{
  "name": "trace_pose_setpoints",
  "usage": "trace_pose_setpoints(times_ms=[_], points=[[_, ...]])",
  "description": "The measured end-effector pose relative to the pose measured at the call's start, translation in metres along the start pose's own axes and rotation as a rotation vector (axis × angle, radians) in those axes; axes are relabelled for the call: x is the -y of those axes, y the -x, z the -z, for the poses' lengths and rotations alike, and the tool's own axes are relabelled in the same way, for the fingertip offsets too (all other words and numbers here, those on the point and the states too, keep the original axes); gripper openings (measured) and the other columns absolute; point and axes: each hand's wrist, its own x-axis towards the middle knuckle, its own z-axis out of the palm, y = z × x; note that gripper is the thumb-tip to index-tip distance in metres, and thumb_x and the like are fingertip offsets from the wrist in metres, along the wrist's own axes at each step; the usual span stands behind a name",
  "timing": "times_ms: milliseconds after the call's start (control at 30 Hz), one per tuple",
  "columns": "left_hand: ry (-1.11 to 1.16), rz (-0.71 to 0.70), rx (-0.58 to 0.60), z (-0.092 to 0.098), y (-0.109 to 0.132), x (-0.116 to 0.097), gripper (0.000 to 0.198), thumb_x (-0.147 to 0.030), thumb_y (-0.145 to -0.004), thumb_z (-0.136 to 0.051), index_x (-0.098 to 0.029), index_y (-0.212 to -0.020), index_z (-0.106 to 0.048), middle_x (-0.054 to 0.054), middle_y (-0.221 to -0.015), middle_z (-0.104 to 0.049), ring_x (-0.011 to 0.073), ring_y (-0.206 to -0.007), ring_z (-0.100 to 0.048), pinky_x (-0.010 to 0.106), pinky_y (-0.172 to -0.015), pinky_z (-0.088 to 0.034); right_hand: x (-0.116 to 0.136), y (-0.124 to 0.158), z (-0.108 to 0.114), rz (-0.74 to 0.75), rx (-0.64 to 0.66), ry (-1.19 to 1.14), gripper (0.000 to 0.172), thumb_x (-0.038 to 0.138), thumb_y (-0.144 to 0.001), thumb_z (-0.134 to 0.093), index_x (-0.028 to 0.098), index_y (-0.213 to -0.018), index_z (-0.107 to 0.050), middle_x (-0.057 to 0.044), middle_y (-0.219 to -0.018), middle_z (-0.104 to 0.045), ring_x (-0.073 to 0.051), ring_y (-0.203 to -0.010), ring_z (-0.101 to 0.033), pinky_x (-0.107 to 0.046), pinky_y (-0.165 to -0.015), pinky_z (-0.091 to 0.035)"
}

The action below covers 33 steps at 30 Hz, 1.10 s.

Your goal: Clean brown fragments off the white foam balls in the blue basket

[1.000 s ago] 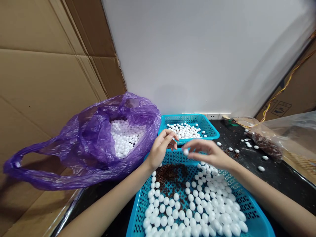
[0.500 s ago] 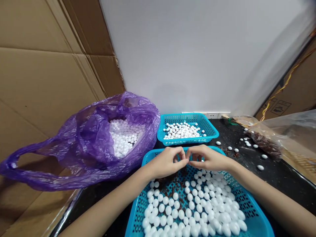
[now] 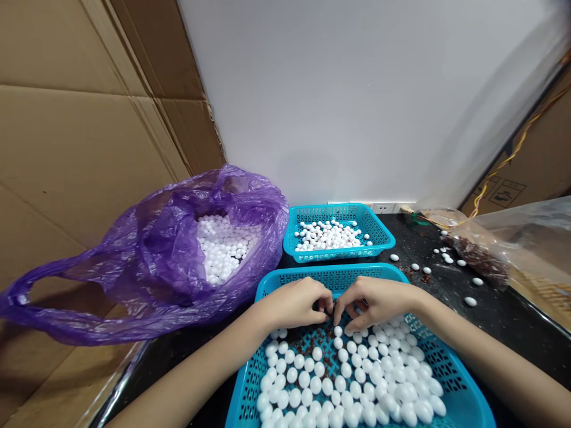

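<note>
Both in the nearer basket (image 3: 332, 271), left hand (image 3: 300, 302) curled over brown bits (image 3: 316, 340), right hand (image 3: 379, 299) bent by white balls (image 3: 355, 390), whether either grips anything I can't tell!

Soft, cool light, seemingly from overhead, washes the smooth pale-grey wall (image 3: 339, 89), and I see a broad shadow slanting down its right side. Glints streak the crinkled purple plastic bag (image 3: 165, 238); the glossy white oval balls (image 3: 355, 390) shine almost bleached. The far upper right corner looks smeared.
</note>
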Motion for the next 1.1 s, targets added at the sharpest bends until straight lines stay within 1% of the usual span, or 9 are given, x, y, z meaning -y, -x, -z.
trace_pose_setpoints(times_ms=[100, 167, 300, 433, 500, 600, 733, 833, 1100], points=[[-0.021, -0.009, 0.023, 0.0012, 0.0003, -0.0012, 0.011, -0.016, -0.078, -0.055, -0.017, -0.080, -0.066, 0.002, -0.081, -0.067, 0.0163, -0.075, -0.061, 0.022, -0.063, -0.042, 0.0006, 0.0000, -0.0007, 0.024, 0.027, -0.010, 0.025, 0.032, -0.082, -0.065, 0.021, -0.104, -0.069, 0.002, -0.065, -0.062, -0.010, -0.055, -0.055, -0.019, -0.053, -0.037], [-0.047, -0.019, 0.014, 0.0008, 0.0009, -0.0019, 0.011, -0.015, -0.080, -0.054, -0.016, -0.079, -0.064, 0.003, -0.081, -0.066, 0.0170, -0.077, -0.061, 0.023, -0.064, -0.041, 0.0009, -0.0002, -0.0014, 0.016, 0.036, -0.002, 0.023, 0.032, -0.083, -0.064, 0.021, -0.103, -0.070, 0.003, -0.064, -0.061, -0.010, -0.055, -0.055, -0.019, -0.053, -0.037], [-0.103, -0.003, -0.005, -0.0018, 0.0030, -0.0032, 0.011, -0.019, -0.085, -0.048, -0.017, -0.086, -0.059, 0.003, -0.085, -0.064, 0.0184, -0.079, -0.059, 0.026, -0.065, -0.041, 0.0013, -0.0004, -0.0024, -0.020, 0.037, 0.033, 0.021, 0.030, -0.081, -0.066, 0.020, -0.098, -0.069, 0.003, -0.063, -0.059, -0.010, -0.054, -0.053, -0.019, -0.052, -0.035], [-0.095, 0.019, -0.004, -0.0032, 0.0037, -0.0036, 0.012, -0.022, -0.089, -0.044, -0.018, -0.091, -0.054, 0.004, -0.090, -0.061, 0.0190, -0.081, -0.059, 0.027, -0.068, -0.041, 0.0026, -0.0001, -0.0020, -0.031, 0.039, 0.082, 0.021, 0.026, -0.077, -0.070, 0.020, -0.096, -0.068, 0.004, -0.064, -0.057, -0.009, -0.053, -0.050, -0.019, -0.051, -0.034], [-0.079, 0.013, -0.007, -0.0033, 0.0029, -0.0030, 0.011, -0.022, -0.089, -0.043, -0.018, -0.091, -0.053, 0.004, -0.091, -0.060, 0.0188, -0.082, -0.058, 0.027, -0.068, -0.042, 0.0035, 0.0001, -0.0016, -0.030, 0.033, 0.070, 0.020, 0.024, -0.075, -0.070, 0.019, -0.095, -0.067, 0.005, -0.062, -0.054, -0.009, -0.052, -0.049, -0.019, -0.051, -0.034], [-0.081, -0.006, -0.015, -0.0035, 0.0018, -0.0013, 0.010, -0.018, -0.087, -0.043, -0.018, -0.090, -0.053, 0.003, -0.090, -0.060, 0.0185, -0.083, -0.058, 0.027, -0.070, -0.043, 0.0049, 0.0003, -0.0012, -0.025, -0.028, 0.011, 0.017, 0.019, -0.074, -0.067, 0.017, -0.091, -0.064, 0.005, -0.062, -0.052, -0.009, -0.052, -0.048, -0.019, -0.051, -0.035], [-0.187, -0.080, 0.010, -0.0042, 0.0029, -0.0008, 0.008, -0.016, -0.080, -0.052, -0.018, -0.086, -0.056, 0.004, -0.090, -0.060, 0.0197, -0.083, -0.059, 0.027, -0.070, -0.045, 0.0056, 0.0004, -0.0006, 0.000, -0.104, -0.049, 0.011, 0.017, -0.073, -0.063, 0.016, -0.083, -0.059, 0.004, -0.065, -0.052, -0.009, -0.055, -0.048, -0.019, -0.053, -0.039], [-0.254, -0.102, 0.015, -0.0041, 0.0038, -0.0028, 0.006, -0.016, -0.080, -0.053, -0.018, -0.084, -0.057, 0.003, -0.090, -0.060, 0.0199, -0.081, -0.060, 0.027, -0.067, -0.045, 0.0054, 0.0005, -0.0002, -0.015, -0.109, -0.033, 0.010, 0.018, -0.073, -0.062, 0.016, -0.081, -0.057, 0.004, -0.064, -0.052, -0.010, -0.055, -0.049, -0.020, -0.052, -0.039], [-0.336, -0.041, 0.061, -0.0011, 0.0030, -0.0070, 0.007, -0.016, -0.084, -0.050, -0.016, -0.085, -0.057, 0.004, -0.088, -0.061, 0.0211, -0.080, -0.061, 0.028, -0.066, -0.046, 0.0040, -0.0002, -0.0007, -0.022, -0.098, -0.019, 0.009, 0.019, -0.074, -0.062, 0.016, -0.080, -0.057, 0.004, -0.063, -0.054, -0.009, -0.055, -0.051, -0.020, -0.051, -0.039]])
